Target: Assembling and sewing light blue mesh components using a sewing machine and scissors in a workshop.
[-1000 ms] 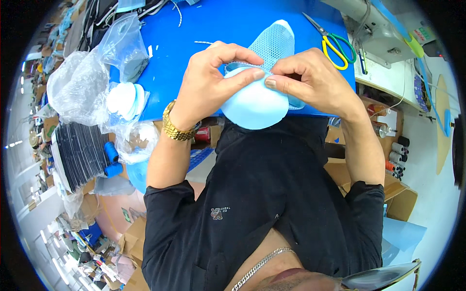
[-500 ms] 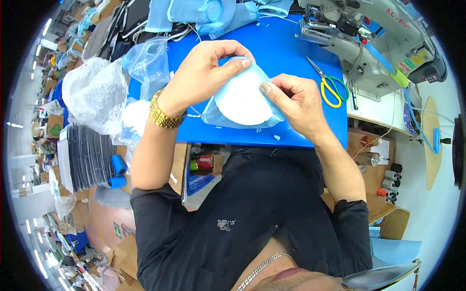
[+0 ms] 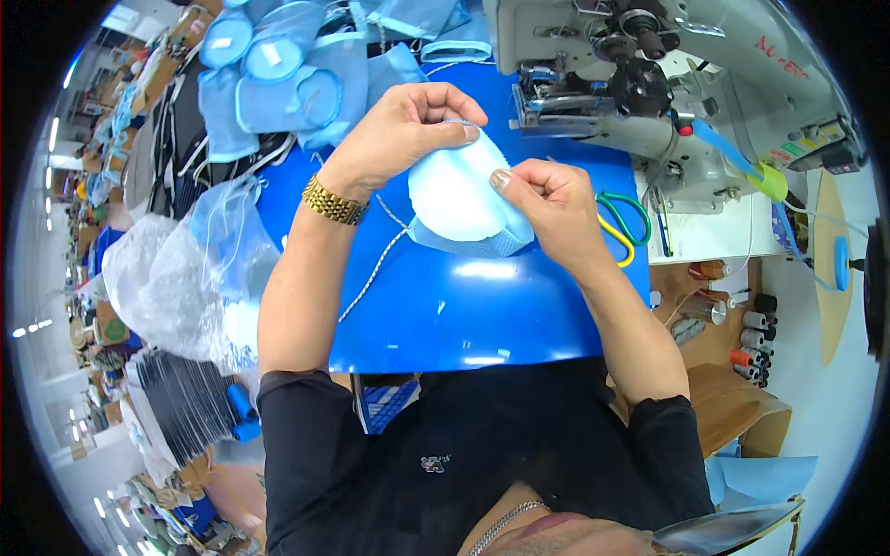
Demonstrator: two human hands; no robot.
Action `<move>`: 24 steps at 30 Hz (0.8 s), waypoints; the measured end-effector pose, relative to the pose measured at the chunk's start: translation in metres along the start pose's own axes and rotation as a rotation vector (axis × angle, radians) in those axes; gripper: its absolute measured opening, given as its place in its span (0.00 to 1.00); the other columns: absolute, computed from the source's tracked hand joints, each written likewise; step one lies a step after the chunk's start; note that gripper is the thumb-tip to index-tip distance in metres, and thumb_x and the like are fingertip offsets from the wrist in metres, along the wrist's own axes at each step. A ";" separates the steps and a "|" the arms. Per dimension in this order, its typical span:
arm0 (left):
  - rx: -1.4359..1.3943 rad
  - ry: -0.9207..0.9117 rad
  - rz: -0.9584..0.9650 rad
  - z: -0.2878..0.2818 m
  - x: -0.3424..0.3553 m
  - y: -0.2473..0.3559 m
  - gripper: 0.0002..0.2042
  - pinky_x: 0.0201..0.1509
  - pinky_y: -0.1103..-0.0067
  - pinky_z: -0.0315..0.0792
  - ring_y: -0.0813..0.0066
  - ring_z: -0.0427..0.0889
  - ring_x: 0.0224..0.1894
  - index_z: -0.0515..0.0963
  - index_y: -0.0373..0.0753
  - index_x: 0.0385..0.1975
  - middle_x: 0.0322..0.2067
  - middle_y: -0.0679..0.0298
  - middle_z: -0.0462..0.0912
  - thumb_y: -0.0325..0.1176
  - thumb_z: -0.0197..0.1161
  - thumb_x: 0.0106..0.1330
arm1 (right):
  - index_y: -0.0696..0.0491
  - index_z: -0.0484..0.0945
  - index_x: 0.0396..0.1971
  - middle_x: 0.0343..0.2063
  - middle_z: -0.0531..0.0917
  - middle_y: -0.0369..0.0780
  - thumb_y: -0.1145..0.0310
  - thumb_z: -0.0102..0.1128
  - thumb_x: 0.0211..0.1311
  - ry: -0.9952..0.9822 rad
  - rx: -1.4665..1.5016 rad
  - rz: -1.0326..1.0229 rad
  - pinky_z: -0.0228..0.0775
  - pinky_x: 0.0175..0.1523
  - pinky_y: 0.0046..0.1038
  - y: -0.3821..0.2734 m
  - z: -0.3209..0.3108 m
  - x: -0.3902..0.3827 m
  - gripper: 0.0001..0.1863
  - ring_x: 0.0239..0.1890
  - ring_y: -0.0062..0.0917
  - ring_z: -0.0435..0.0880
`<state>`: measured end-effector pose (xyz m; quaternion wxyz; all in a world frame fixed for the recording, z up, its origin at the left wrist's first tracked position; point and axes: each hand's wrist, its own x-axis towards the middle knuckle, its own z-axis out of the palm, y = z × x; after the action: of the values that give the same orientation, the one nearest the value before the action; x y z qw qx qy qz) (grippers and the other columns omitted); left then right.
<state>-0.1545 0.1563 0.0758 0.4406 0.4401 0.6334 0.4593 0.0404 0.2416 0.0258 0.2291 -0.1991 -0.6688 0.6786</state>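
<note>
Both of my hands hold up a light blue mesh pouch with a round white panel facing up. My left hand pinches its upper left edge between thumb and fingers. On the right edge, my right hand grips with the thumb laid on top and the fingers curled underneath. A speckled white cord trails from the pouch's left side down onto the blue tabletop. Scissors with a yellow and a green handle lie just beyond my right hand, their blades mostly hidden by it.
A sewing machine stands at the back right. Several blue mesh pouches are heaped at the back left, above a clear plastic bag. Dark stacked sheets and blue thread spools sit at the left. Thread cones line the right.
The view has shifted, so the table and machine appear lower and more of the pouch heap shows. Both hands keep their hold on the pouch, which is slightly turned; more of its cord shows.
</note>
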 end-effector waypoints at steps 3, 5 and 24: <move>-0.095 -0.013 0.041 0.003 0.030 -0.006 0.09 0.35 0.86 0.75 0.84 0.82 0.31 0.80 0.35 0.39 0.32 0.67 0.84 0.28 0.65 0.60 | 0.59 0.81 0.22 0.16 0.78 0.29 0.65 0.65 0.61 0.021 -0.065 0.050 0.57 0.23 0.16 0.004 -0.022 0.016 0.13 0.20 0.07 0.68; -0.173 0.026 0.025 0.007 0.042 -0.006 0.10 0.35 0.86 0.76 0.83 0.82 0.31 0.80 0.34 0.39 0.32 0.66 0.84 0.26 0.66 0.58 | 0.58 0.79 0.19 0.14 0.74 0.28 0.65 0.65 0.61 0.063 -0.054 0.023 0.53 0.22 0.16 0.003 -0.027 0.022 0.15 0.19 0.07 0.65; -0.364 0.092 -0.003 0.017 0.063 -0.016 0.04 0.32 0.87 0.73 0.85 0.79 0.27 0.79 0.37 0.30 0.27 0.67 0.82 0.24 0.65 0.56 | 0.59 0.81 0.22 0.13 0.71 0.26 0.63 0.64 0.62 0.055 -0.152 0.015 0.52 0.22 0.18 -0.001 -0.043 0.034 0.15 0.19 0.08 0.62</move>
<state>-0.1549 0.2167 0.0478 0.4843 0.3308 0.5598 0.5854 0.0371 0.2962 0.0269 0.2265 -0.2394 -0.7102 0.6220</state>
